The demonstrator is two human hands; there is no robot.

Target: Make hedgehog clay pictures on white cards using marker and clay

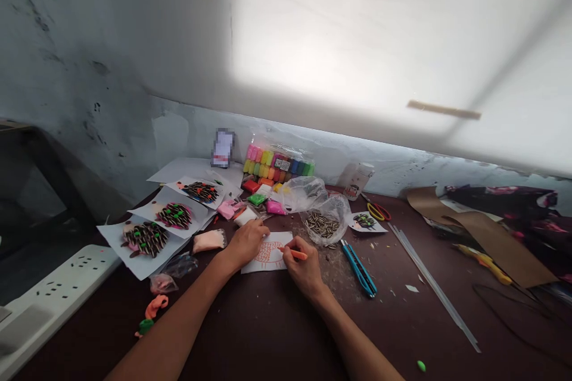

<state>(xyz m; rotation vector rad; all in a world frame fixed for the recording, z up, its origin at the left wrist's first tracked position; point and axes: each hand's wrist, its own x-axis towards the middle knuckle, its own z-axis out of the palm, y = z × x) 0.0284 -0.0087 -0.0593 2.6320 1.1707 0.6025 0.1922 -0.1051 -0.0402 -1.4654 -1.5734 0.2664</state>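
Observation:
A small white sheet of paper [250, 266] lies on the dark table, bearing an orange drawing of a rounded body with scribbled marks and short legs. My left hand [248, 241] presses on the paper's upper left part, fingers bent and close together, holding it against the table. In my right hand [304, 266] is an orange marker [298, 255], gripped between thumb and fingers, its tip at the drawing's right side. Right behind the paper, a clear plastic bag [328, 214] holds striped sunflower seeds [322, 225].
Finished seed hedgehogs on paper [149, 240] lie at left by a power strip [67, 283]. Coloured clay packs [281, 165], a phone [223, 147] and a bottle [358, 181] stand behind. To the right are a blue cutter [360, 269], scissors [378, 211] and clear glue sticks [433, 286].

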